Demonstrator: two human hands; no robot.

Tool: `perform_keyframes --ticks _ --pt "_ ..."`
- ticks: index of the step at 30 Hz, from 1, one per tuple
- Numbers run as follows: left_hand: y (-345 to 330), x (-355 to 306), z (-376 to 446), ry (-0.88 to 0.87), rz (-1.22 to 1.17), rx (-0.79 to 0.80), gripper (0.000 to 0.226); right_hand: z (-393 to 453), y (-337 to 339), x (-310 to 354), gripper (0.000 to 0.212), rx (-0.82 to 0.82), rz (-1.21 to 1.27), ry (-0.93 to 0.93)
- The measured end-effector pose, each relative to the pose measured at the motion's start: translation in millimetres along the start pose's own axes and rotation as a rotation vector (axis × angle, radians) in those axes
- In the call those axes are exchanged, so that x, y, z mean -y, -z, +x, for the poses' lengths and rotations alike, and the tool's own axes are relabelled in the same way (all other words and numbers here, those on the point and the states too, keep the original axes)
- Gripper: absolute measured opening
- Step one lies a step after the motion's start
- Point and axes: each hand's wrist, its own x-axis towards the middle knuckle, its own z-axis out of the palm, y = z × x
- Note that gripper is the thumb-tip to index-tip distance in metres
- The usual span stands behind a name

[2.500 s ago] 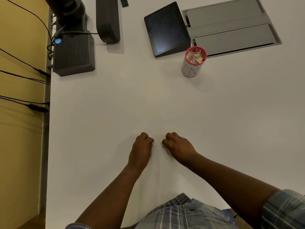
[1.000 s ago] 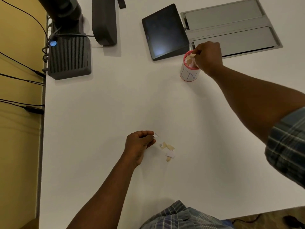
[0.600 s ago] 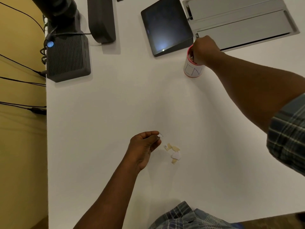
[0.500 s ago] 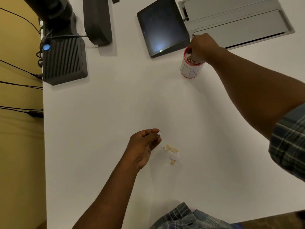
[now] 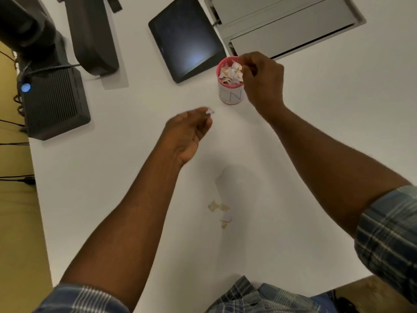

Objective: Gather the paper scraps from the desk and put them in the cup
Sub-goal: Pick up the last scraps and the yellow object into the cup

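Observation:
A white cup (image 5: 230,96) with a red rim stands on the white desk (image 5: 112,177), filled with paper scraps. My right hand (image 5: 262,80) is at the cup's right side, level with the rim. Its fingers are curled and no scrap shows in them. My left hand (image 5: 189,132) hovers above the desk to the lower left of the cup and pinches a small white scrap (image 5: 209,111) at its fingertips. Several small tan and white scraps (image 5: 220,213) lie together on the desk nearer to me, between my two forearms.
A dark tablet (image 5: 187,37) lies just behind the cup, with a grey hatch panel (image 5: 286,23) to its right. A black box with a blue light (image 5: 52,98) and a dark stand (image 5: 92,35) sit at the back left. The desk's left edge borders a yellow wall with cables.
My left hand has carried its pinched scrap away from the scraps on the desk and up towards the cup. My right hand has come out of the cup to its right side.

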Motion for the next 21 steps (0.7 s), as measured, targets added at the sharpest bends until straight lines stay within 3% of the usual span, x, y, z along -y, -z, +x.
perform_keyframes --ticks 3,5,7,11,13,17,21 --pt "-24.0 -15.4 27.5 -0.05 0.044 -0.073 0.009 -50.1 -1.3 -16.7 0.02 -0.13 0.151 0.009" --pt "-42.8 -21.8 44.2 -0.094 0.113 -0.138 0.009 -94.4 -3.0 -29.9 0.022 -0.092 0.213 0.006" --pt "-60.7 -24.2 60.7 -0.19 0.302 -0.191 0.006 -140.1 -1.9 -41.3 0.023 0.037 0.209 0.006" --pt "-85.5 -24.9 90.8 -0.509 1.058 -0.25 0.004 -208.7 5.0 -62.7 0.024 0.377 0.005 -0.008" --pt "-92.4 -23.6 103.4 -0.621 1.332 -0.243 0.014 -228.9 9.1 -67.8 0.032 0.511 -0.07 -0.042" --pt "-101.2 -19.1 120.6 -0.688 1.645 -0.194 0.035 -243.3 13.9 -66.9 0.052 0.674 -0.135 -0.001" --pt "-111.3 -17.0 126.4 -0.674 1.881 -0.077 0.054 -247.4 13.7 -65.8 0.086 0.847 -0.172 0.029"
